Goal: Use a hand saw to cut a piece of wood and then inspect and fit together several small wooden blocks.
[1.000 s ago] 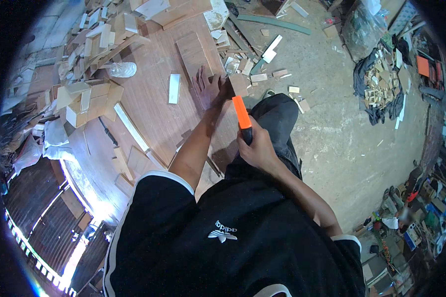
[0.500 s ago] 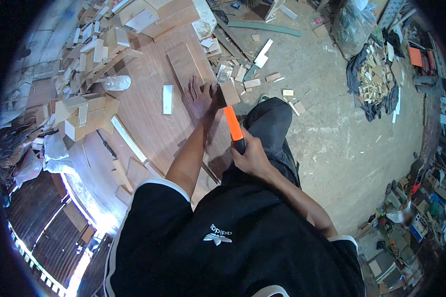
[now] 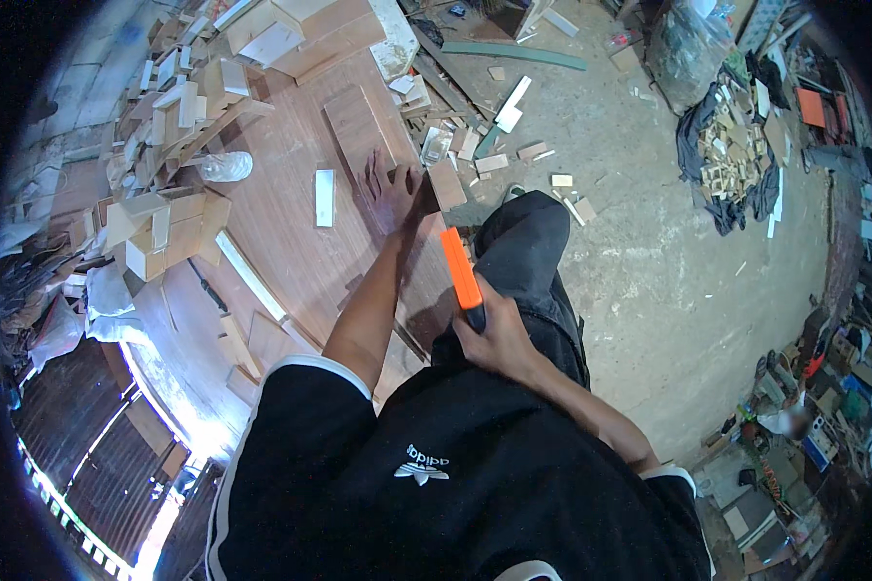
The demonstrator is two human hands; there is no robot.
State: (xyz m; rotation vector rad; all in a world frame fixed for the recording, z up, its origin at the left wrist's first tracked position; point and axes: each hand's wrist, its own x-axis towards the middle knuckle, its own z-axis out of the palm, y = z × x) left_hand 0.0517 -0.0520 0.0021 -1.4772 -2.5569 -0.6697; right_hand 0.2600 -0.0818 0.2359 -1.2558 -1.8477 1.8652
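Observation:
My left hand (image 3: 393,198) presses down with spread fingers on a brown wooden board (image 3: 363,121) lying along the right side of the worktop. Just right of its thumb, a lighter wooden piece (image 3: 446,186) juts out past the worktop's edge. Wrapped round a black grip, my right hand (image 3: 497,334) holds an orange tool (image 3: 461,268) in front of my thigh. The tool's orange part points at the wooden piece, with a small gap seen between them from above. Its working end does not show, so its exact kind is unclear.
Across the brown worktop (image 3: 291,203) lie a white strip (image 3: 326,198), a clear plastic bottle (image 3: 226,167) and wooden box-like assemblies (image 3: 174,232). Offcuts (image 3: 492,163) litter the concrete floor. Farther right are a pile of wood scraps (image 3: 736,160) on dark cloth and a plastic sack (image 3: 693,53).
My right hand has drawn the orange tool back toward my body, away from the wooden piece. My left hand stays on the board.

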